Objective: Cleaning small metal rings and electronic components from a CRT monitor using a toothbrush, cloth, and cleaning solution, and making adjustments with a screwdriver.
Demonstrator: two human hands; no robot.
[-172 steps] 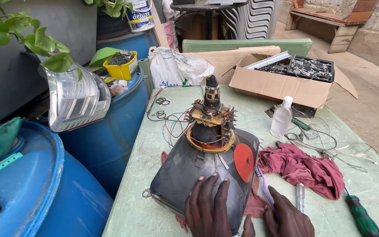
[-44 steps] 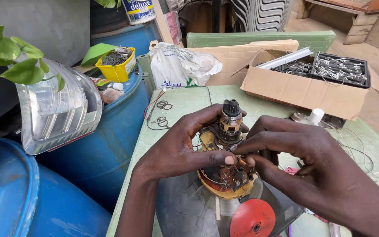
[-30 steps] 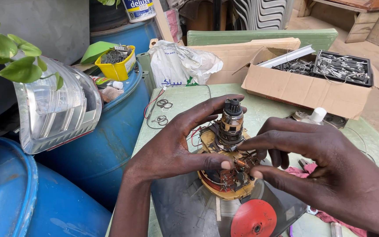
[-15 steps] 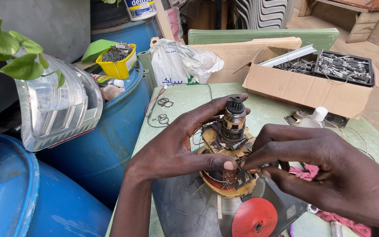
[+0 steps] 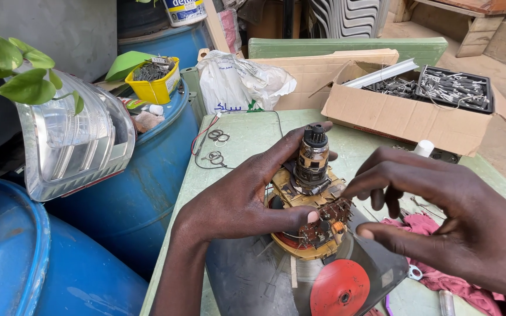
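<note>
Head view: our left hand point(image 5: 235, 202) grasps the motor assembly point(image 5: 311, 205); our right hand point(image 5: 440, 216) hovers just right, fingers released.

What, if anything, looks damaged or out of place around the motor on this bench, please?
The motor is stripped open, its windings bare, standing on a dark cover rather than inside any housing. The left hand steadies it; the right hand hovers beside it. A car headlight sits loose on a blue barrel.

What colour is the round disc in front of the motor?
Red, with a small dark centre hole; the disc shows in the head view.
</note>
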